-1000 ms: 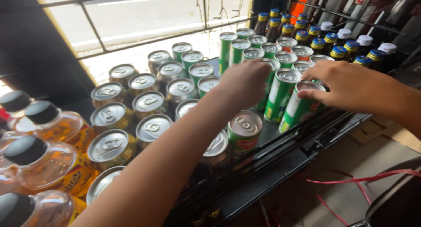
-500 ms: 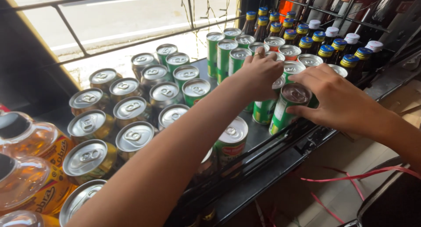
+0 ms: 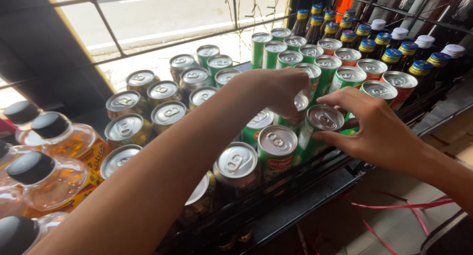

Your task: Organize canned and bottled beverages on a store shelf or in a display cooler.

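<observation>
Head view: at the far left of the rack (image 3: 315, 206), squat bottles (image 3: 54, 181) of amber liquid with black caps stand packed together. Next to them come rows of gold cans (image 3: 125, 129), silver tops up, running back toward the window bars (image 3: 162, 43). The left hand (image 3: 276, 90) reaches across these from the lower left, its forearm crossing the picture; the fingers curl down, closed over the top of a green can (image 3: 300, 105) that they mostly hide, so I cannot tell how firmly they grip it. Just right of it, touching, stands another green can (image 3: 322, 124), upright, its long axis vertical, near the rack's front edge. The right hand (image 3: 379, 134) comes in from the right with fingers (image 3: 345, 95) spread around this can's rim, thumb below on the side wall, fingertips on the far edge, grasping it loosely. This can lies directly under the right fingers, and the right hand is nearer to it. Further right, green and red cans (image 3: 401, 82) line up, and behind them dark bottles (image 3: 394, 50) with blue-and-yellow caps fill the back right corner.
</observation>
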